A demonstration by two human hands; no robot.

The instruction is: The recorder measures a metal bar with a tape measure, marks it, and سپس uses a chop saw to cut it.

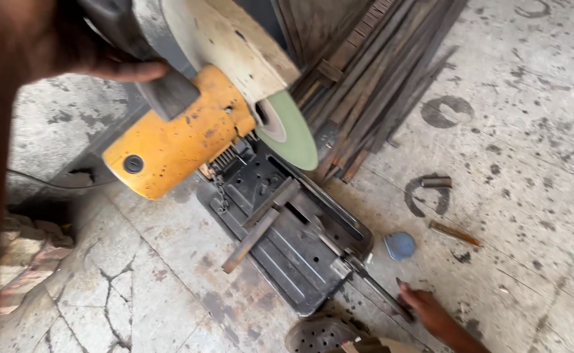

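Currently the chop saw (189, 124) is raised, its green disc (291, 127) clear of the black base (287, 255). Left hand (114, 65) is closed around the saw's grey handle (169, 91) at the top left. Right hand (424, 304), near the base's lower right corner, touches the vise crank (381, 287); whether it grips it I cannot tell. A flat steel bar (257, 229) lies across the base, apart from both hands. Judgement: clamping stage; next move calls for tightening the vise firmly before lowering the disc. Steel bars (372, 72) are stacked on the concrete floor (528, 131) behind.
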